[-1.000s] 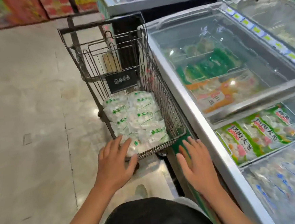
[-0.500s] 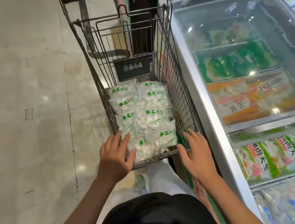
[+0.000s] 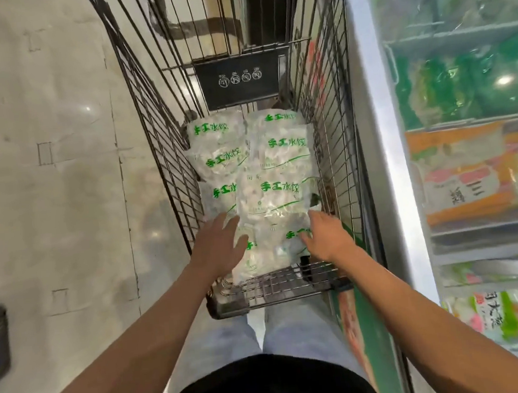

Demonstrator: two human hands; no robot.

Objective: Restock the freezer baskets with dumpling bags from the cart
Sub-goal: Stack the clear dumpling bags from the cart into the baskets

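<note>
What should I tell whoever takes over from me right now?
Left hand: open, fingers spread, on the left edge of the near bags, nothing gripped.
Right hand: open, on the right edge of the same bags, nothing gripped.
Dumpling bags: all stacked in the cart, none lifted.
Freezer: right of the cart, other products showing through its glass.
Done: hands have reached the bags.
Left: grip a bag, lift it out, put it in a freezer basket, repeat until the cart is empty.
</note>
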